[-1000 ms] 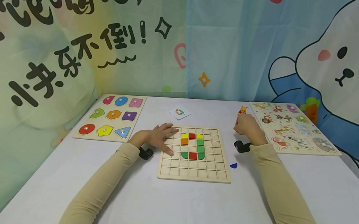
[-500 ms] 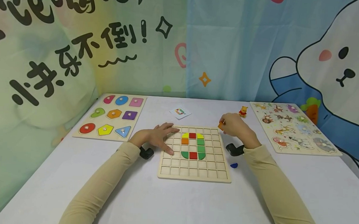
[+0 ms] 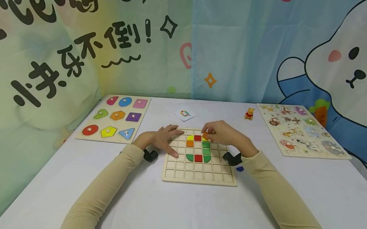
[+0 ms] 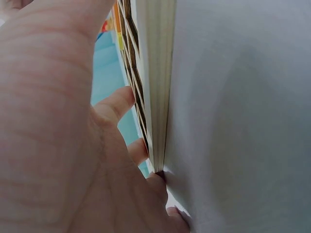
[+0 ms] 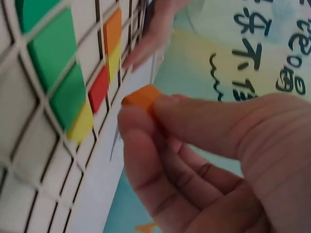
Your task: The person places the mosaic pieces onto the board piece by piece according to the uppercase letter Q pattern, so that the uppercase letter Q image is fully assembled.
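A wooden grid board (image 3: pixel 199 177) lies on the white table, with red, green, yellow and orange pieces set in its cells as a ring. My left hand (image 3: pixel 163 140) rests spread on the board's left edge, its fingers fairly straight. Above the board's upper part, my right hand (image 3: pixel 223 132) pinches an orange block (image 5: pixel 145 98) between thumb and index finger. In the right wrist view the block is held apart from the board, near a yellow piece (image 5: pixel 81 125) and a red piece (image 5: pixel 98 90). The right hand partly covers the upper right cells in the head view.
A blue piece (image 3: pixel 240 169) lies by the board's right edge. Behind the board is a pattern card (image 3: pixel 185 113). A shape puzzle (image 3: pixel 113 118) stands at left, an animal puzzle (image 3: pixel 304 132) at right, and a small bear figure (image 3: pixel 249 114) near it.
My right hand has moved left from beside the bear figure to above the board, carrying the orange block. The bear figure is now uncovered. My left hand has stayed in place.
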`<state>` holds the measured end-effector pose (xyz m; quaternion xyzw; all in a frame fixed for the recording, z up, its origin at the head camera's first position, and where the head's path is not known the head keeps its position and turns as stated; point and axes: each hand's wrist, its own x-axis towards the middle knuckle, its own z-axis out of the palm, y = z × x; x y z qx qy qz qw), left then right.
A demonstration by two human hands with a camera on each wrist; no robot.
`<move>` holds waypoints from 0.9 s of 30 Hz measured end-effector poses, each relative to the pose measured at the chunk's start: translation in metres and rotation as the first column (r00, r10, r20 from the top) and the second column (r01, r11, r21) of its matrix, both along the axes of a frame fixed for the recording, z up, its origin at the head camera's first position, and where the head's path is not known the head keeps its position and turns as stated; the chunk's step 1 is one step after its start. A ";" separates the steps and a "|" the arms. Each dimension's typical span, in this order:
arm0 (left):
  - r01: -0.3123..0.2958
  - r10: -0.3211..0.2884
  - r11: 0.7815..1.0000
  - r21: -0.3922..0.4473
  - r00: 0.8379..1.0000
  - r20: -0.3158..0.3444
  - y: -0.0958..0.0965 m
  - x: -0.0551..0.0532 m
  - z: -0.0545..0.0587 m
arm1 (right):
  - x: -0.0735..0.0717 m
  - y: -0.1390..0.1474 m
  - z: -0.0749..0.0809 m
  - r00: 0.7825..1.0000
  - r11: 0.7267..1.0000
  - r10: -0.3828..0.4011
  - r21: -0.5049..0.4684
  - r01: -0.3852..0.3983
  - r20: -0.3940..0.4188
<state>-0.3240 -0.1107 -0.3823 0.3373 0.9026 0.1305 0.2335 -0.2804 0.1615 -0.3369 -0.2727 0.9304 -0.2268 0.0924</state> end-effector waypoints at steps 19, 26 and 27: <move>-0.005 0.005 1.000 -0.018 1.000 -0.007 0.000 0.002 0.002 | 0.018 -0.040 -0.012 0.990 0.989 0.143 0.027 -0.143 -0.003; -0.004 0.004 0.999 -0.032 1.000 -0.013 0.000 0.001 0.001 | 0.019 -0.046 -0.016 0.991 0.989 0.130 0.069 -0.127 -0.034; -0.004 0.004 0.999 -0.032 1.000 -0.014 0.000 0.001 0.000 | 0.019 -0.047 -0.016 0.990 0.989 0.129 0.080 -0.125 -0.047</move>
